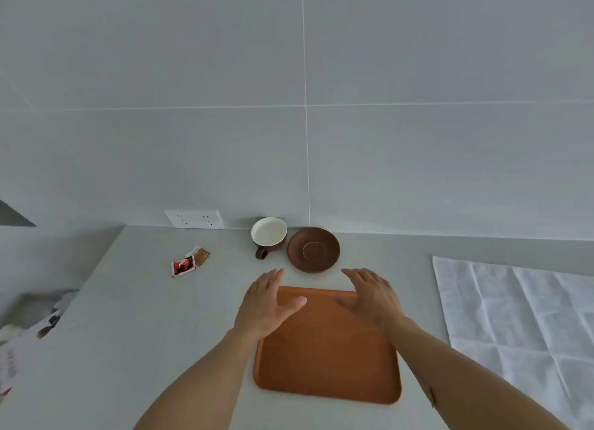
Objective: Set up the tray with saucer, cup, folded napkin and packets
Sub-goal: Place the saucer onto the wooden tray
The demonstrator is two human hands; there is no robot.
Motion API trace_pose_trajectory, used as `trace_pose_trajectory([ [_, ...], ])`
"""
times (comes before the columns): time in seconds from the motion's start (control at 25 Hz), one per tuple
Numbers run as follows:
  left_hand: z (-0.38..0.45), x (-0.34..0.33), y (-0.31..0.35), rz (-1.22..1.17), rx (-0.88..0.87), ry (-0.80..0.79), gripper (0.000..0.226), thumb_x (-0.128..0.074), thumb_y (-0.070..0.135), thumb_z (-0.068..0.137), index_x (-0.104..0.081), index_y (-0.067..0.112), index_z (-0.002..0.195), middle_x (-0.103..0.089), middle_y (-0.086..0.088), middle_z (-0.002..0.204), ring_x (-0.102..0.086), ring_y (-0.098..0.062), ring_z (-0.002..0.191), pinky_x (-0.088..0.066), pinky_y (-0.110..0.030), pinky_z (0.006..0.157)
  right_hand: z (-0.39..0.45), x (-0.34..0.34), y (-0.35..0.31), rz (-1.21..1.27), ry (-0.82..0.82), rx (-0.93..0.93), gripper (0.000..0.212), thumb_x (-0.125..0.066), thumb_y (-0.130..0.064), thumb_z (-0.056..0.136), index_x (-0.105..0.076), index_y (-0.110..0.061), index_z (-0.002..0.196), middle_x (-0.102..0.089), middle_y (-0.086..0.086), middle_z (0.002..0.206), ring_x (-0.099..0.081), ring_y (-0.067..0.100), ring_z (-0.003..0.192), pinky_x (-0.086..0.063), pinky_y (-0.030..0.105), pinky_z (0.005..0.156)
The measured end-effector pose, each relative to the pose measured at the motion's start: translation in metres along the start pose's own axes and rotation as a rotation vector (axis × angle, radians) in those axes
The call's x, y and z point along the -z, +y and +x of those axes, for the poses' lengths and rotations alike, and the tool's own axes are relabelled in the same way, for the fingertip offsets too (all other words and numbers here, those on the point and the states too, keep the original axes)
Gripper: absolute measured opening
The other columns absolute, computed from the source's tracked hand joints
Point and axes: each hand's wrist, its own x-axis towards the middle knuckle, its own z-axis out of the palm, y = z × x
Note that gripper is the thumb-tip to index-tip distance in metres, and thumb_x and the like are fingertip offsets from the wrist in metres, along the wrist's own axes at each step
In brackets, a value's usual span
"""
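Note:
An orange-brown tray [326, 352] lies on the pale counter in front of me, with nothing on it. My left hand [266, 302] hovers open over its far left corner, and my right hand [373, 296] hovers open over its far right corner. Beyond the tray, near the wall, sits a brown saucer [313, 249]. Just left of the saucer stands a brown cup [268, 236] with a white inside, upright beside it. Small packets [189, 261] lie on the counter further left. A white unfolded napkin [520, 320] is spread out at the right.
A white wall socket [194, 219] is set low in the tiled wall behind the counter. The counter's left edge runs diagonally, and blurred clutter [29, 320] lies below it at the far left.

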Motion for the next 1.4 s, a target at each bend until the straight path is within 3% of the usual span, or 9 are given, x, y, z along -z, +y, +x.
trace_pose_trajectory([
  [0.36, 0.038, -0.016, -0.033, 0.087, 0.049, -0.128, 0.083, -0.038, 0.079, 0.078, -0.043, 0.025, 0.141, -0.045, 0.000, 0.147, -0.035, -0.019, 0.138, -0.033, -0.040, 0.112, 0.029, -0.033, 0.001, -0.005, -0.167, -0.113, 0.065, -0.049, -0.064, 0.086, -0.039, -0.031, 0.142, -0.053, -0.003, 0.140, -0.046, 0.020, 0.129, -0.036, 0.039, 0.108],
  [0.76, 0.088, -0.035, -0.039, 0.061, -0.003, -0.070, 0.080, -0.051, 0.070, 0.081, -0.040, 0.020, 0.143, -0.045, -0.002, 0.146, -0.036, -0.020, 0.137, -0.033, -0.038, 0.111, 0.064, -0.059, 0.006, 0.004, -0.157, -0.161, 0.063, -0.049, -0.064, 0.087, -0.043, -0.029, 0.140, -0.055, -0.002, 0.137, -0.048, 0.021, 0.127, -0.039, 0.041, 0.103],
  [1.0, 0.114, -0.043, -0.046, 0.052, -0.031, -0.043, 0.083, -0.056, 0.064, 0.082, -0.033, 0.017, 0.146, -0.041, -0.003, 0.150, -0.035, -0.020, 0.138, -0.034, -0.037, 0.111, 0.086, -0.066, 0.021, -0.014, -0.065, -0.173, 0.070, -0.051, -0.067, 0.084, -0.042, -0.026, 0.140, -0.051, -0.002, 0.140, -0.041, 0.021, 0.133, -0.037, 0.041, 0.105],
  [1.12, 0.123, -0.050, -0.047, 0.027, -0.001, -0.021, 0.091, -0.058, 0.065, 0.078, -0.028, 0.017, 0.149, -0.039, -0.004, 0.151, -0.034, -0.020, 0.139, -0.034, -0.038, 0.111, 0.099, -0.068, 0.029, -0.001, -0.031, -0.169, 0.084, -0.058, -0.068, 0.079, -0.031, -0.025, 0.146, -0.046, -0.002, 0.144, -0.034, 0.023, 0.137, -0.035, 0.042, 0.107],
  [1.4, 0.135, -0.067, -0.045, 0.086, 0.016, 0.046, 0.104, -0.061, 0.071, 0.071, -0.025, 0.012, 0.149, -0.032, -0.006, 0.155, -0.023, -0.022, 0.145, -0.026, -0.041, 0.117, 0.125, -0.074, 0.043, -0.023, -0.127, -0.193, 0.117, -0.060, -0.080, 0.065, -0.007, -0.025, 0.153, -0.019, 0.003, 0.159, -0.005, 0.032, 0.148, -0.015, 0.050, 0.119],
])
